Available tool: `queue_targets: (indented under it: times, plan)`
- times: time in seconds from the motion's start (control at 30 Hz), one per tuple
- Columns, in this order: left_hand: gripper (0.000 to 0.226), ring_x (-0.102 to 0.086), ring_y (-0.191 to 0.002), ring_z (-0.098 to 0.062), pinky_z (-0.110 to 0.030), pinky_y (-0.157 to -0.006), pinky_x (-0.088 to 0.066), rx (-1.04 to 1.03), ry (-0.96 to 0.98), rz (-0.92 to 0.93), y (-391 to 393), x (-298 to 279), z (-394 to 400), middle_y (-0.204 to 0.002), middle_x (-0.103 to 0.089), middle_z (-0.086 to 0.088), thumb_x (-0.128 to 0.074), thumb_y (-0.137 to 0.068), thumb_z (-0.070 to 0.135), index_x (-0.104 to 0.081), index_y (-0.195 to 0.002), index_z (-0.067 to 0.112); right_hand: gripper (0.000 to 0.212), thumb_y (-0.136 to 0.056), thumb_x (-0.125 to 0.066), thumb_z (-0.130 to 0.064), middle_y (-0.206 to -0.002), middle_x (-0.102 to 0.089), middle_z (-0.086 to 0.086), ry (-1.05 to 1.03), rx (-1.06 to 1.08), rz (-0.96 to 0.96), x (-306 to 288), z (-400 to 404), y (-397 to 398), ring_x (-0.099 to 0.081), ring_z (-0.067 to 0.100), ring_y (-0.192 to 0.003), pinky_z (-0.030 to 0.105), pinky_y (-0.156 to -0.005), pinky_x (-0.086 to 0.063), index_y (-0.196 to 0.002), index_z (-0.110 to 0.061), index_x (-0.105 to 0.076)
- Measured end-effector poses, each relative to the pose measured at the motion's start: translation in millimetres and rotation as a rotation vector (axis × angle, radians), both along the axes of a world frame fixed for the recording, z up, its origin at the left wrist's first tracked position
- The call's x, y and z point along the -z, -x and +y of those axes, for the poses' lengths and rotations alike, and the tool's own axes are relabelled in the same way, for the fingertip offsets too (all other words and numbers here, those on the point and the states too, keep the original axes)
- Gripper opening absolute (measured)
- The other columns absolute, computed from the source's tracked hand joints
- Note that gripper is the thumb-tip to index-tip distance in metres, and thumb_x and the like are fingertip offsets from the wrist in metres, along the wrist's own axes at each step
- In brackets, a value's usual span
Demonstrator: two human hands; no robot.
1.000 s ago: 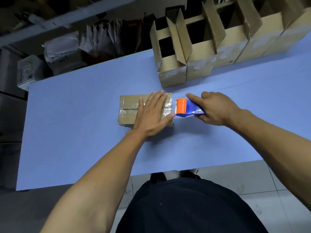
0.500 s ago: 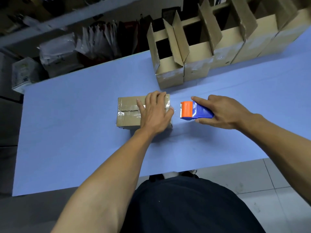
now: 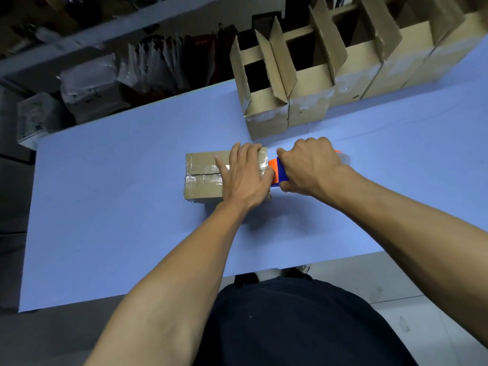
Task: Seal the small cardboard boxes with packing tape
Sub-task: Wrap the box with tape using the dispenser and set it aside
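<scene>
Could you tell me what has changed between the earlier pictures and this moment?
The right hand brought the tape dispenser back left against the box's right end, after pulling it slightly away half a second ago; its grip now wraps over the top. The left hand stayed pressed flat on the closed cardboard box, which did not move. The open boxes behind stayed put.

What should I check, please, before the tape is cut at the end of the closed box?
1. Left hand lies flat on the closed box: ok.
2. Right hand grips the tape dispenser: ok.
3. Dispenser's orange end at the box's right edge: ok.
4. Tape covers the top seam: ok.
5. Left thumb clear of the cutter: cannot tell.
6. Open boxes stand apart behind: ok.
</scene>
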State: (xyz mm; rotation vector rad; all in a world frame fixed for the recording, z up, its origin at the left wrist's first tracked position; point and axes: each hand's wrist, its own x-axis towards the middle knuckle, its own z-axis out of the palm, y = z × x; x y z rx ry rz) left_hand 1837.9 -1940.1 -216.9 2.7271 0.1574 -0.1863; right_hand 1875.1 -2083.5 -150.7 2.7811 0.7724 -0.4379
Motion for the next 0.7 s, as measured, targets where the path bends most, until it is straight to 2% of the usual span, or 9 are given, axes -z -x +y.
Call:
queue_targets:
  times: [0.1,0.2,0.27,0.33,0.43,0.53,0.7]
  plan:
    - [0.05,-0.011,-0.15,-0.022,-0.063,-0.117,0.005,0.003,-0.012,0.003,-1.6,-0.6,-1.1,-0.151,-0.035,0.003,-0.044,-0.096,0.037,-0.039,-0.143,0.021,0.035,-0.086,-0.061,-0.044,-0.079,-0.038,0.002,-0.014,0.031,-0.02,0.9,4.1,-1.1,-0.043,0.025,-0.075,0.032,-0.068,-0.031,-0.108,-0.018,-0.054]
    - [0.054,-0.014,-0.148,-0.022,-0.064,-0.116,0.004,0.014,-0.045,-0.011,1.4,2.5,-2.2,-0.15,-0.035,0.002,-0.048,-0.094,0.039,-0.038,-0.144,0.02,0.039,-0.088,-0.063,-0.042,-0.097,-0.057,0.006,-0.004,0.053,-0.001,18.8,8.4,8.9,-0.058,0.027,-0.087,0.032,-0.068,-0.032,-0.116,-0.016,-0.054]
    - [0.056,-0.019,-0.146,-0.022,-0.065,-0.115,0.001,0.014,-0.066,-0.037,1.5,6.0,-2.2,-0.146,-0.038,0.002,-0.052,-0.091,0.04,-0.04,-0.142,0.021,0.041,-0.089,-0.063,-0.04,-0.109,-0.061,0.009,-0.03,0.116,0.075,41.1,6.8,17.4,-0.062,0.028,-0.097,0.031,-0.069,-0.033,-0.119,-0.015,-0.053]
    - [0.058,-0.024,-0.143,-0.022,-0.066,-0.115,-0.001,-0.027,-0.07,-0.023,-1.6,6.8,-2.6,-0.139,-0.042,0.002,-0.056,-0.084,0.038,-0.043,-0.138,0.023,0.05,-0.088,-0.062,-0.049,-0.11,-0.061,0.011,-0.079,0.195,0.115,51.5,-4.2,17.8,-0.063,0.031,-0.098,0.032,-0.067,-0.033,-0.124,-0.017,-0.05]
    - [0.055,-0.029,-0.136,-0.022,-0.068,-0.114,-0.001,-0.08,-0.091,0.011,-9.9,4.1,-8.3,-0.13,-0.044,0.002,-0.061,-0.077,0.035,-0.048,-0.13,0.027,0.062,-0.087,-0.06,-0.059,-0.109,-0.06,0.014,-0.136,0.281,0.067,51.1,-33.7,2.4,-0.062,0.035,-0.096,0.033,-0.067,-0.035,-0.132,-0.019,-0.045]
    - [0.05,-0.03,-0.132,-0.022,-0.068,-0.114,-0.001,-0.092,-0.117,0.034,-12.8,5.3,-12.3,-0.127,-0.044,0.001,-0.061,-0.076,0.034,-0.05,-0.125,0.028,0.07,-0.085,-0.062,-0.063,-0.112,-0.06,0.015,-0.287,0.39,0.06,44.9,-52.5,-13.2,-0.061,0.037,-0.098,0.034,-0.069,-0.036,-0.14,-0.023,-0.043]
    - [0.049,-0.028,-0.136,-0.022,-0.064,-0.115,-0.003,-0.165,-0.121,0.005,-13.2,7.3,-15.4,-0.131,-0.046,0.001,-0.058,-0.084,0.042,-0.05,-0.13,0.027,0.059,-0.082,-0.06,-0.068,-0.104,-0.067,0.004,-0.58,0.496,0.061,31.6,-46.8,-14.8,-0.059,0.03,-0.093,0.032,-0.066,-0.037,-0.122,-0.025,-0.055]
